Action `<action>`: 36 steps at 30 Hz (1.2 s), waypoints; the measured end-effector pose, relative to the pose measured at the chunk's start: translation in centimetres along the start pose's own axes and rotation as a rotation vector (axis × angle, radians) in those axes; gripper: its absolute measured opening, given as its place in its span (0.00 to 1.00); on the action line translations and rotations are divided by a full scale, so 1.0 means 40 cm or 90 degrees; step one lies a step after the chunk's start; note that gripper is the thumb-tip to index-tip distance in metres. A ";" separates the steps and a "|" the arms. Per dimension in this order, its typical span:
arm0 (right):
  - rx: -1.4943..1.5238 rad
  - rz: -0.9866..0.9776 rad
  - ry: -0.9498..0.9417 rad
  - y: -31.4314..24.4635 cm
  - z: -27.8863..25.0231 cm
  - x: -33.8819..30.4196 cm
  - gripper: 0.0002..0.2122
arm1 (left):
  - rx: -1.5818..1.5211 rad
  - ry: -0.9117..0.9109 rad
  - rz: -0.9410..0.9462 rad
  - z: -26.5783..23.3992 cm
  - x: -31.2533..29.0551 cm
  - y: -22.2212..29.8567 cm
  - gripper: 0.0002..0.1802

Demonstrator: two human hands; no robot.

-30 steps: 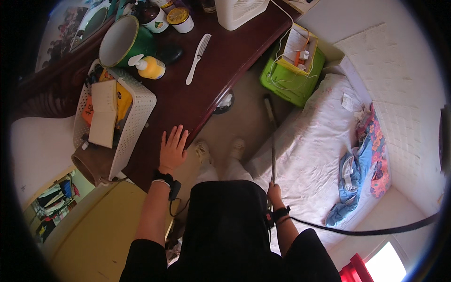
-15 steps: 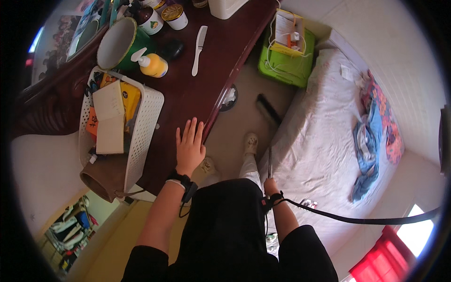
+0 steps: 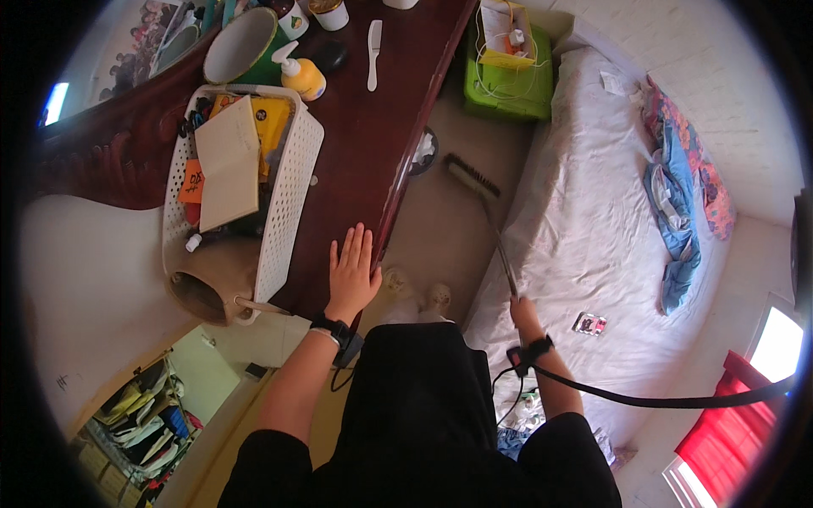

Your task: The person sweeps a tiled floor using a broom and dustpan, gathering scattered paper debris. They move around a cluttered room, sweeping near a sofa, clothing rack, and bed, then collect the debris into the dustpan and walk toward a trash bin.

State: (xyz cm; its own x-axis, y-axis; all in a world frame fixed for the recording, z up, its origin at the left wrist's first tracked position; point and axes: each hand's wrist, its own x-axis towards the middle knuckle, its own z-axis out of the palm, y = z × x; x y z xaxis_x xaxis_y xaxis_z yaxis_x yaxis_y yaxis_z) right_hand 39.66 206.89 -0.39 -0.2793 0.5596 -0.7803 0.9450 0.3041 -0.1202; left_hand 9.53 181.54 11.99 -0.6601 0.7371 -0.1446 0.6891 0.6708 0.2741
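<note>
My left hand lies flat on the dark red wooden tabletop, near its right edge, with the fingers stretched out. In my right hand, closed round it beside the bed, is the thin handle of a broom. The broom's head is on the floor between table and bed, its dark bristles turned toward the upper right. Left of my left hand stands a white perforated basket holding an open notebook, yellow packets and a brown bag-like container.
A waste bin stands against the table's side. Farther off, a green storage box carries a yellow box. The bed runs along the right, with blue clothing on it. A yellow pump bottle is on the table.
The broom head has shifted left and turned so its bristles show. My right hand has moved right with the handle. My feet now stand side by side; the left hand stays on the table.
</note>
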 end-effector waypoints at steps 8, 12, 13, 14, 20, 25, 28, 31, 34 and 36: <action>-0.093 -0.080 0.069 -0.077 0.164 0.210 0.12 | 0.042 0.032 -0.034 0.029 -0.051 0.005 0.38; -0.182 -0.105 -0.035 0.009 0.257 0.040 0.12 | 0.047 0.036 -0.028 0.029 -0.051 0.011 0.38; -0.132 -0.066 -0.051 0.047 0.267 -0.016 0.13 | 0.052 0.041 -0.025 0.029 -0.052 0.012 0.38; -0.139 -0.059 -0.078 0.088 0.269 -0.068 0.12 | 0.055 0.046 -0.024 0.028 -0.054 0.014 0.38; -0.275 -0.232 -0.134 0.266 0.214 -0.286 0.12 | 0.060 0.047 -0.031 0.018 -0.057 0.027 0.38; 0.005 0.004 -0.011 0.263 0.163 -0.309 0.15 | 0.069 0.049 -0.024 0.022 -0.052 0.034 0.38; 0.047 0.003 0.016 0.202 0.149 -0.227 0.16 | 0.080 0.037 -0.006 0.026 -0.052 0.034 0.38; 0.070 0.017 0.115 0.113 0.159 -0.088 0.15 | 0.094 0.026 -0.004 0.032 -0.052 0.033 0.38; 0.137 0.071 0.137 0.031 0.214 0.028 0.15 | 0.089 0.015 0.007 0.039 -0.053 0.028 0.39; 0.193 0.160 0.145 -0.014 0.287 0.060 0.16 | 0.094 0.029 0.023 0.044 -0.057 0.022 0.38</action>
State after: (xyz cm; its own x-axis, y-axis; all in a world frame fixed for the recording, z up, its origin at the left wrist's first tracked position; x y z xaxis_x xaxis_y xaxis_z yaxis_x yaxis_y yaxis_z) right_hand 40.41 199.23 -9.25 -0.0327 0.7533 -0.6568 0.9860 -0.0832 -0.1446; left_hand 12.18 180.60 10.88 -0.6452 0.7584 -0.0925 0.7466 0.6515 0.1348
